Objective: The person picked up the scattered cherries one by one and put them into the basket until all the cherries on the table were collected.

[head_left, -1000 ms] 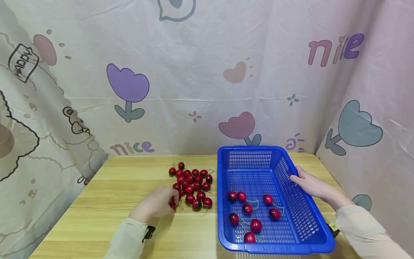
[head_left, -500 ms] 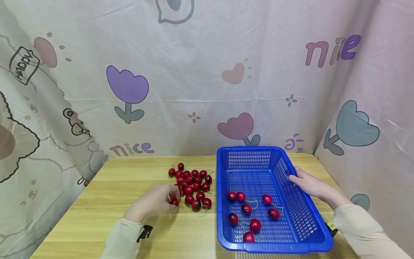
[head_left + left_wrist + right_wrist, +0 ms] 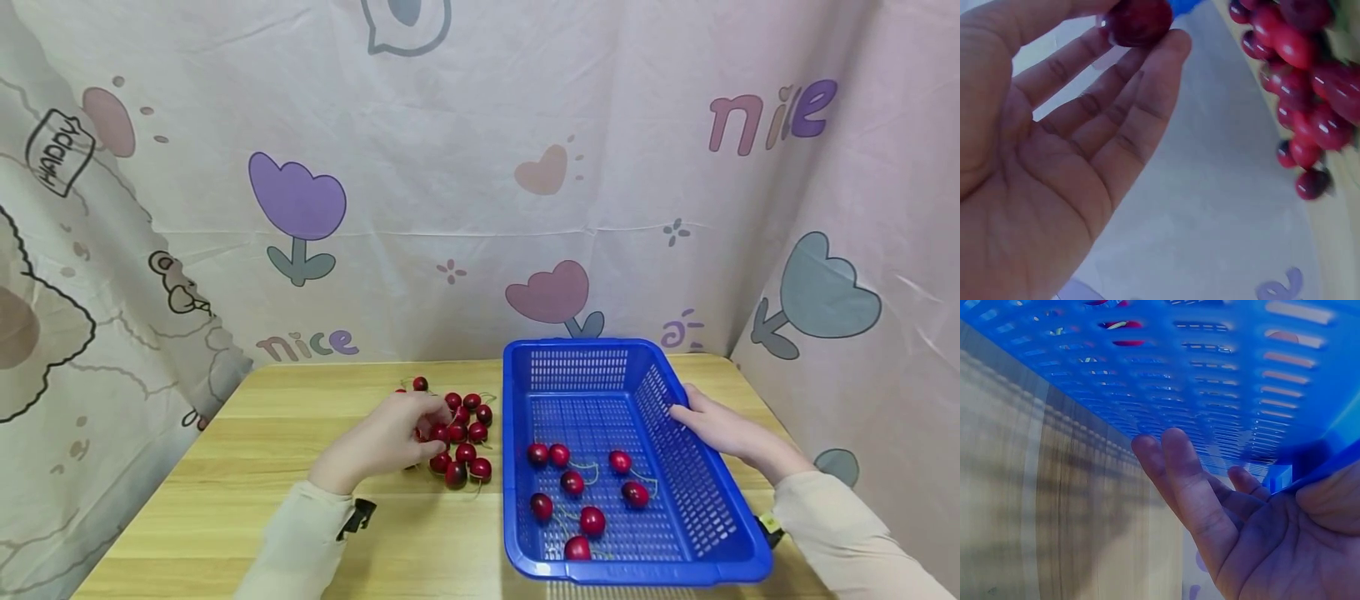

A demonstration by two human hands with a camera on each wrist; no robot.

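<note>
My left hand [image 3: 393, 437] is over the near left side of a pile of red cherries [image 3: 457, 432]. In the left wrist view its thumb and fingertips pinch one dark red cherry [image 3: 1138, 24], raised off the pile. At the right, my right hand [image 3: 720, 425] holds the long side of a blue plastic basket [image 3: 637, 573]. Its thumb lies over the rim, and the right wrist view shows the fingers under the slotted wall. Several cherries with green stems, such as one cherry [image 3: 592, 522], lie on the basket floor, mostly toward the near left.
The wooden table [image 3: 225, 483] carries both the pile and the basket. A patterned cloth [image 3: 420, 208] hangs behind the table and along both sides. The basket's left wall stands close to the right edge of the pile.
My left hand was low at the pile's near left edge. It has since moved up and to the right, now with a cherry between its fingertips. The right hand and basket stay put.
</note>
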